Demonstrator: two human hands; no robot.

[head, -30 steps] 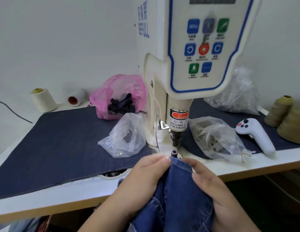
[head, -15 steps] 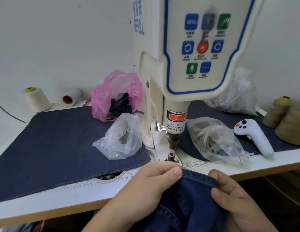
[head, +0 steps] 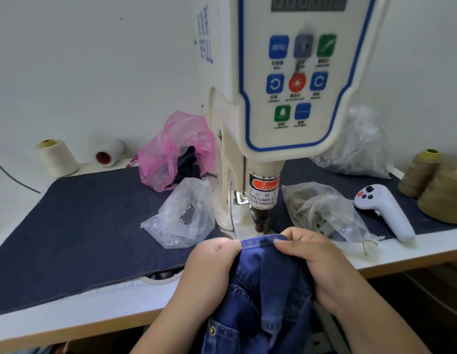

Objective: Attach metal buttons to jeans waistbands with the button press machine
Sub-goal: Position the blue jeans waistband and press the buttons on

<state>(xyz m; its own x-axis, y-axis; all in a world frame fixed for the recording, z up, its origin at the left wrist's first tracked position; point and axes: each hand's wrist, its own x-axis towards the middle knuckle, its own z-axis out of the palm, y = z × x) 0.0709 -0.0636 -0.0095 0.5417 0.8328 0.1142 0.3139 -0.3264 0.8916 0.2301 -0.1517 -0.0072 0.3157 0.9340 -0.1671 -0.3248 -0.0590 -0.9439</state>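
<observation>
The cream button press machine (head: 293, 103) towers at centre, its dark punch tip (head: 260, 222) hanging just above the table. Blue jeans (head: 263, 290) hang off the table's front edge, their waistband (head: 260, 241) stretched flat right below the punch and covering the lower die. My left hand (head: 214, 264) pinches the waistband's left end. My right hand (head: 316, 259) pinches its right end. A brass rivet (head: 212, 330) shows low on the denim.
A dark denim mat (head: 81, 226) covers the white table (head: 94, 310). A clear bag (head: 182, 218) and a pink bag (head: 171, 154) lie left of the machine. Right of it lie a clear bag of metal parts (head: 321, 210), a white handheld controller (head: 385, 210) and thread cones (head: 436, 185).
Both hands have pushed the waistband forward under the punch. It now covers the lower die, which stood bare before. My hands sit wider apart on the band.
</observation>
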